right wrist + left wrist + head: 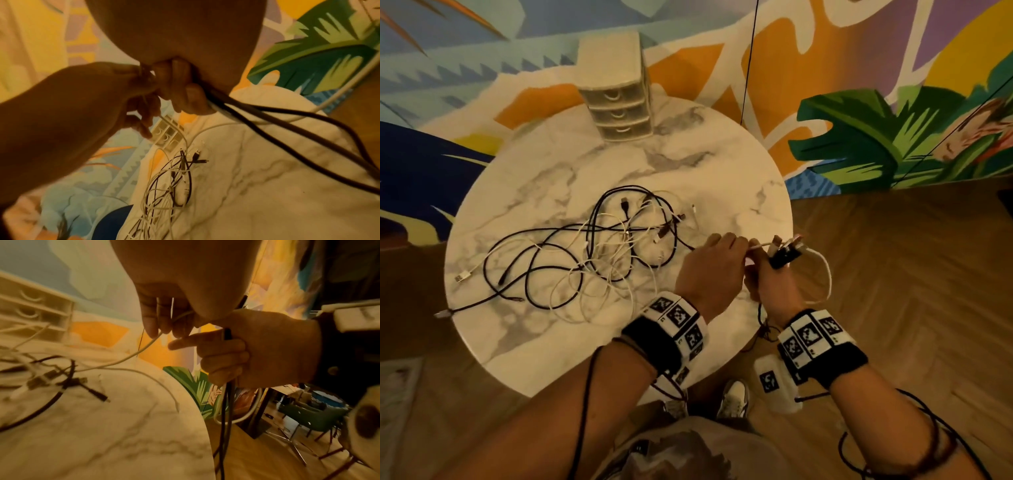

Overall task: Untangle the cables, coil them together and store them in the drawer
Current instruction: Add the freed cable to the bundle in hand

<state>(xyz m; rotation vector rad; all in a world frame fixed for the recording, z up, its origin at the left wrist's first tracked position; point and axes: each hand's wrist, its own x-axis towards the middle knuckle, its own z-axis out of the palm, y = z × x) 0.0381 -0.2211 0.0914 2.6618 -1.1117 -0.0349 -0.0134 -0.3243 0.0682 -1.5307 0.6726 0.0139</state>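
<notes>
White and black cables [585,253] mostly lie tangled at centre frame on the marble counter [739,178] — you've barely begun. Your right hand [777,287] grips a small bundle of black and white loops; your left hand [709,270] pinches a white strand feeding toward it. Untangling, coiling and stowing remain; the drawer unit [616,102], upper centre, sits shut. Behind — a bright painted mural, wood floor lower right.
</notes>
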